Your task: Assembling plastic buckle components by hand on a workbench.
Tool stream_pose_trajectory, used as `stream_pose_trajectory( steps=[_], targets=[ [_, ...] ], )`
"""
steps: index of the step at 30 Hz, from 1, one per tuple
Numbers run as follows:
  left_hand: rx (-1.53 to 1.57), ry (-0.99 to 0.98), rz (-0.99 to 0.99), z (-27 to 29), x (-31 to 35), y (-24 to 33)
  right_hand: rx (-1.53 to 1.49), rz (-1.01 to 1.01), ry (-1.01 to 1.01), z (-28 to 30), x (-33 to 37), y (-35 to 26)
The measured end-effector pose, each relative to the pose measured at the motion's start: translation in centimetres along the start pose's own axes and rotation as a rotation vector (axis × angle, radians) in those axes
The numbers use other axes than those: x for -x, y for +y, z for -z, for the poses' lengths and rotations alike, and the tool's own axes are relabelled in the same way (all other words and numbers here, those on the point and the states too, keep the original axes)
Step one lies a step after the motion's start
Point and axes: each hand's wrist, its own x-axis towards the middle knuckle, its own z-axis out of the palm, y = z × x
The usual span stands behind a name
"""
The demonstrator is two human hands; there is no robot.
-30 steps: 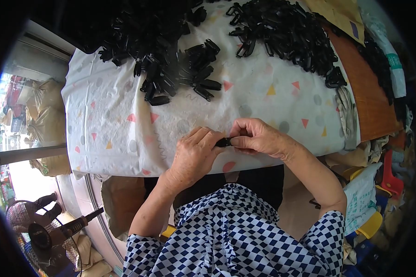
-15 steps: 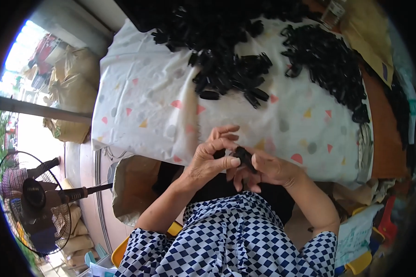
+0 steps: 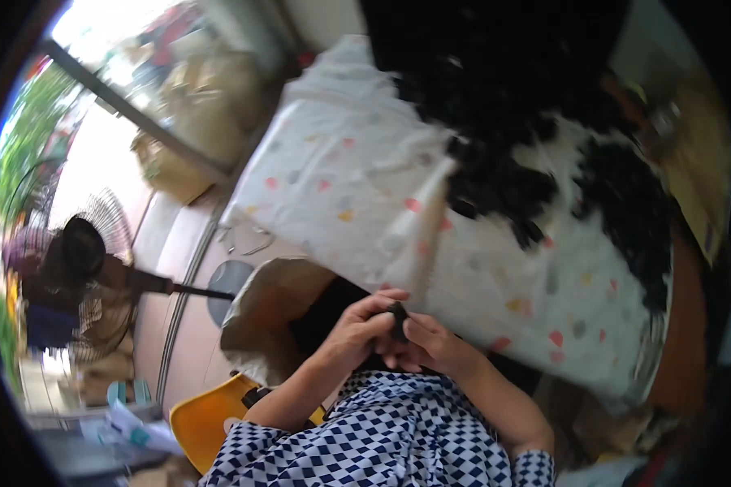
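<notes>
A small black part point(image 3: 397, 321), too blurred to name more exactly, is held between both hands, close in front of my body at the table's near edge. My left hand point(image 3: 362, 326) pinches it from the left with thumb and fingers. From the right, the thumb and fingers of my right hand point(image 3: 431, 342) close on the same piece. On the far side of the patterned white tablecloth point(image 3: 341, 195) lies a large heap of similar black parts point(image 3: 503, 183). A second pile of black pieces point(image 3: 625, 211) spreads along the right side of the cloth.
An open sack point(image 3: 256, 316) with a dark inside stands at the table's near left. Farther left is a standing fan point(image 3: 83, 247). A yellow chair point(image 3: 207, 418) shows beside my left arm. Tan bags point(image 3: 207, 97) are piled by a rail point(image 3: 130, 114).
My view has swung to the left, so the table appears turned and shifted right. Both hands have drawn closer to my body and closer together, still around the black part.
</notes>
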Motion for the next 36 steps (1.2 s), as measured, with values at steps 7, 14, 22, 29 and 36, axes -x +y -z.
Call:
stream_pose_trajectory(
  steps=[7,14,22,29,36],
  targets=[
    [0.024,-0.133,-0.131,2.7,1.0,-2.5,0.15,0.022,0.08,-0.5,-1.6,2.1],
    [-0.728,0.289,-0.425,8.6,2.3,-1.6,0.387,-0.194,0.065,-1.7,-1.8,0.7],
    [-1.293,0.349,-0.707,3.8,-1.9,2.7,0.455,-0.097,0.124,0.1,2.5,-4.1],
    [-1.577,0.083,-0.561,-4.5,-13.7,4.0,0.535,0.33,0.706,4.2,11.3,-10.9],
    [-1.784,-0.084,-0.623,-8.4,-16.9,3.8,1.398,0.49,1.297,14.0,16.8,-16.7]
  ],
)
